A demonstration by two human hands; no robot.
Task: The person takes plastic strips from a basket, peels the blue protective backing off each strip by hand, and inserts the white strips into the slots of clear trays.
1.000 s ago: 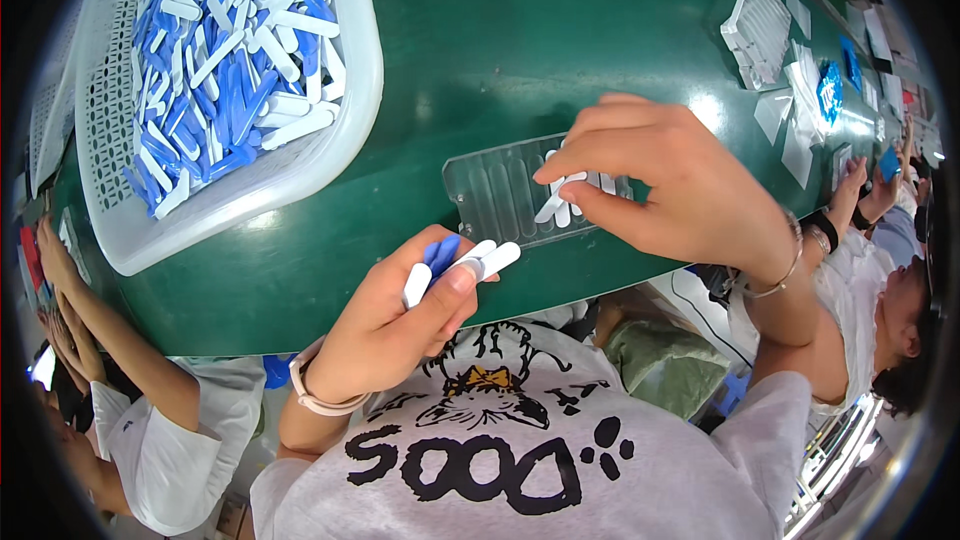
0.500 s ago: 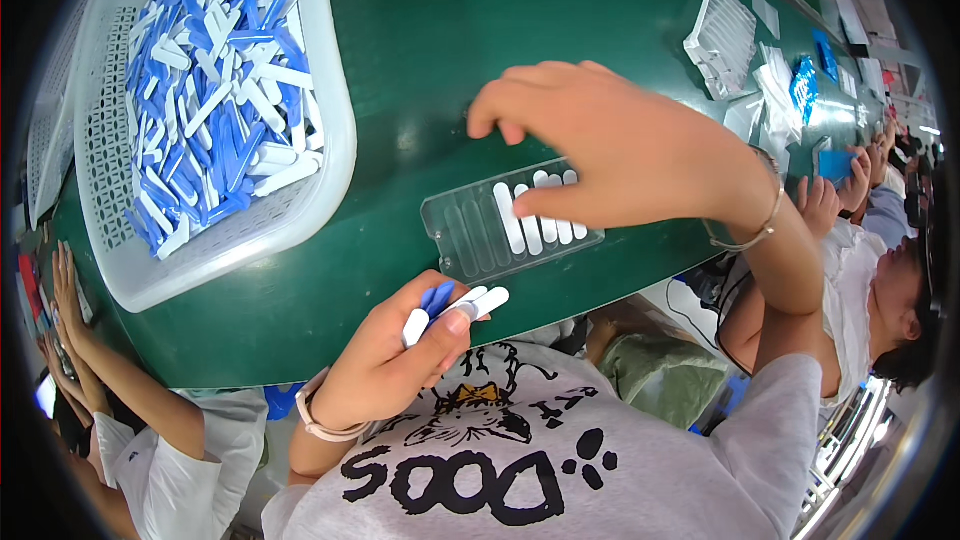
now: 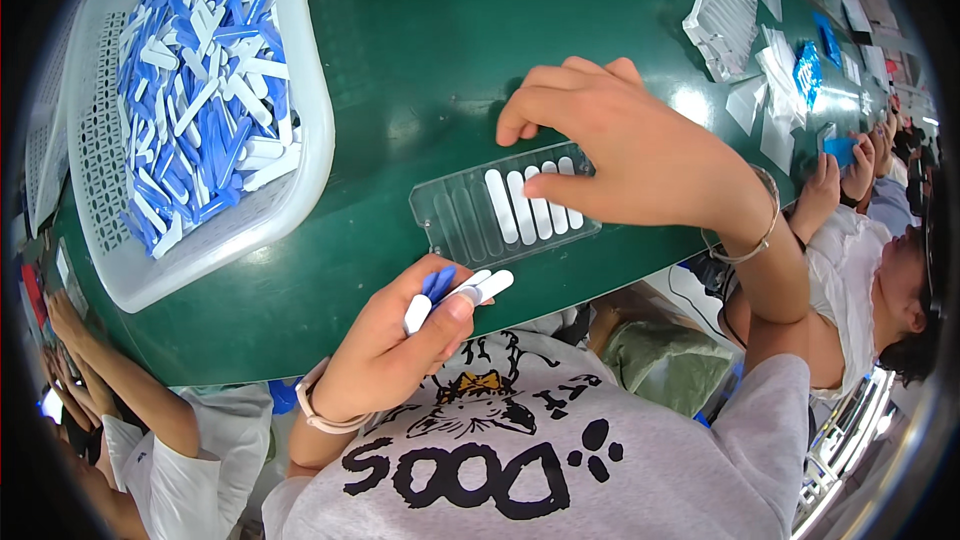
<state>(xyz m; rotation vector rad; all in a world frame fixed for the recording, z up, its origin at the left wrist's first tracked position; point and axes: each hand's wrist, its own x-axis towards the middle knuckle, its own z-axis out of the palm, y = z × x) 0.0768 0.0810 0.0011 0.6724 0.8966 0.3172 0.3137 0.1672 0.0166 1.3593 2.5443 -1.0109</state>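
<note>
Several small rounded sticks, white (image 3: 491, 288) and blue (image 3: 437, 282), are bunched in my left hand (image 3: 395, 345). Its thumb presses on them just in front of the near edge of a clear slotted plastic tray (image 3: 428, 202). White sticks (image 3: 502, 206) lie side by side in the tray's right slots, while the slots toward its left end hold nothing. Over the right part of the tray hovers my right hand (image 3: 645, 150), fingers apart and bent, with nothing visible in them. Its thumb is above the white sticks; whether it touches them I cannot tell.
A white perforated basket (image 3: 318, 110) heaped with blue and white sticks (image 3: 205, 90) stands at the left on the green table (image 3: 400, 50). Another clear tray (image 3: 722, 20) and plastic bags (image 3: 780, 80) lie at the far right. Other people work on both sides.
The view has shifted slightly. My right hand has moved a little to the right over the tray, its thumb now farther along the row. My left hand keeps its grip on the sticks.
</note>
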